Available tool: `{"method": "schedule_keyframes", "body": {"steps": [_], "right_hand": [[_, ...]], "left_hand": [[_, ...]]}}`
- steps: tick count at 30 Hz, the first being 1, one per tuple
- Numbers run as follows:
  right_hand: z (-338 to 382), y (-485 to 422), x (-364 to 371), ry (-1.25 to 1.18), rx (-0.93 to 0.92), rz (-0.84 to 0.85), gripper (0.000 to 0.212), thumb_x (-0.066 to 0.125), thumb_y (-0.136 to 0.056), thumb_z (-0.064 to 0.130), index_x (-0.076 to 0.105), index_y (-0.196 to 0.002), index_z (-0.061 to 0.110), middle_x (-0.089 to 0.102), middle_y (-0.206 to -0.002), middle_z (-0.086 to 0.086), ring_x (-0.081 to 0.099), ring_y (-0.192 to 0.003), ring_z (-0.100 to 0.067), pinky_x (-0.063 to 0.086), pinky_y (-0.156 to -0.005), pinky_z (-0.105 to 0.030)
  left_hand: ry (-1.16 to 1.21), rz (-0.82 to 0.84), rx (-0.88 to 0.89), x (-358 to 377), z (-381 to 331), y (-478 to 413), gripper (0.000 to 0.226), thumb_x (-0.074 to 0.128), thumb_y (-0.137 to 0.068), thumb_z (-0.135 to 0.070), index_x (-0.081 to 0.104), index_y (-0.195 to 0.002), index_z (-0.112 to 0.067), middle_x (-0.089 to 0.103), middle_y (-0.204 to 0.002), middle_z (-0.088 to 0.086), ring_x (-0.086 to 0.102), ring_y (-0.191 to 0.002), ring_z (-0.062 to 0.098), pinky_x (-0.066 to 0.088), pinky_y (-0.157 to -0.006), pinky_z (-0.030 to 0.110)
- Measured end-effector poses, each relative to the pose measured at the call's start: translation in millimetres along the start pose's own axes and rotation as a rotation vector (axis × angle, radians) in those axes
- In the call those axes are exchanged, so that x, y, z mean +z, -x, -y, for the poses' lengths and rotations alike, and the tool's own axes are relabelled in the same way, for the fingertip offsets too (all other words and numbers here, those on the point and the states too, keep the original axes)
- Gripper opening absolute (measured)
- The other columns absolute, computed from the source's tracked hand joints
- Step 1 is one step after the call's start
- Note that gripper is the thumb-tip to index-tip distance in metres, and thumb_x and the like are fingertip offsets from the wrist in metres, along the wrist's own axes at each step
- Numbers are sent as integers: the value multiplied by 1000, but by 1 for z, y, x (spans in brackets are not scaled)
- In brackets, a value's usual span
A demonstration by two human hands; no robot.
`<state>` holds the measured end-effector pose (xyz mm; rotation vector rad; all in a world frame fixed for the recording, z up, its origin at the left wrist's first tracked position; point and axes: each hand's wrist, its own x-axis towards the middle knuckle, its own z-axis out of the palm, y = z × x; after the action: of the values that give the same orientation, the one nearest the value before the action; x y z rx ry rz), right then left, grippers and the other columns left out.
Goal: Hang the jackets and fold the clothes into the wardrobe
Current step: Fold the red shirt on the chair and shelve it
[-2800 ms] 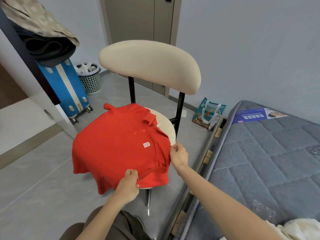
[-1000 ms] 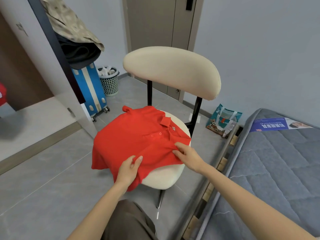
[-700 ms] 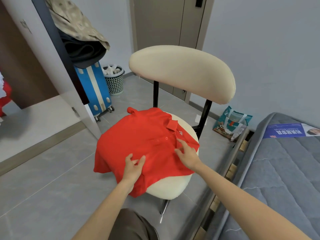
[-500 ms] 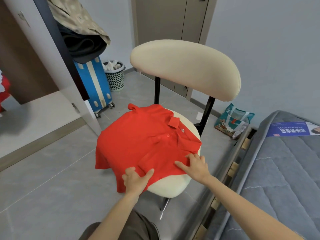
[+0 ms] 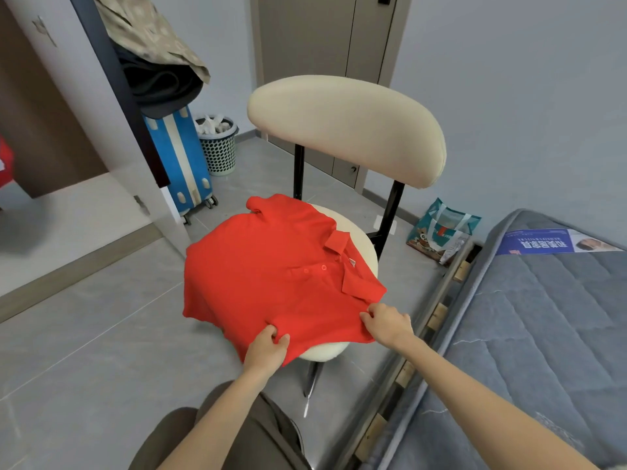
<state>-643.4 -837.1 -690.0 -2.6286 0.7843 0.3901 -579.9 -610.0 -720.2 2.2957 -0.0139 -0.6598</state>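
Red shirt [image 5: 271,279] lies flat on the chair seat [image 5: 325,352] just in front of me, collar to the right, and my left hand [image 5: 266,347] and right hand [image 5: 386,325] each pinch its near edge in a tight grip, so I think the fold goes away from me.

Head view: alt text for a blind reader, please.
The left hand and right hand pinch the near edge of a red shirt spread on a cream chair. A grey mattress lies at right, a blue suitcase back left.
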Motion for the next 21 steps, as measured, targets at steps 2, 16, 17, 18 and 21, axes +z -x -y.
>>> {"method": "schedule_keyframes", "body": {"steps": [2, 16, 17, 18, 21], "right_hand": [[-5, 10, 3, 86, 38, 45, 30, 35, -99, 31, 58, -100, 11, 65, -111, -11, 59, -107, -31, 37, -98, -40], [4, 7, 27, -544, -2, 86, 44, 66, -89, 31, 50, -127, 14, 54, -109, 0, 53, -107, -16, 38, -88, -21], [8, 4, 28, -540, -10, 79, 43, 68, -88, 31, 53, -124, 13, 54, -106, 1, 53, -104, -15, 38, -85, -21], [11, 0, 28, -519, -23, 67, 40, 68, -88, 31, 55, -120, 12, 54, -103, 1, 53, -100, -15, 37, -83, -21], [19, -6, 26, -519, -55, -48, 26, 64, -91, 28, 62, -111, 12, 53, -84, 5, 52, -88, -15, 34, -74, -24]], "left_hand": [[7, 73, -60, 5, 4, 8, 23, 58, -92, -30, 44, -77, -19, 62, -100, 9, 59, -103, 29, 41, -79, 31], [264, 26, -80, 16, 8, 17, 15, 59, -94, -17, 62, -104, -5, 65, -103, 13, 63, -100, 33, 50, -92, 43], [238, 16, -46, 14, 6, 16, 14, 59, -94, -16, 63, -102, -6, 65, -97, 11, 63, -98, 32, 51, -91, 43], [207, 5, -8, 10, 5, 15, 14, 59, -93, -16, 65, -102, -6, 64, -91, 9, 63, -94, 31, 51, -89, 43], [154, -42, 111, -1, -4, 12, 12, 62, -92, -16, 65, -100, -8, 59, -78, 5, 61, -84, 30, 52, -86, 46]]}}
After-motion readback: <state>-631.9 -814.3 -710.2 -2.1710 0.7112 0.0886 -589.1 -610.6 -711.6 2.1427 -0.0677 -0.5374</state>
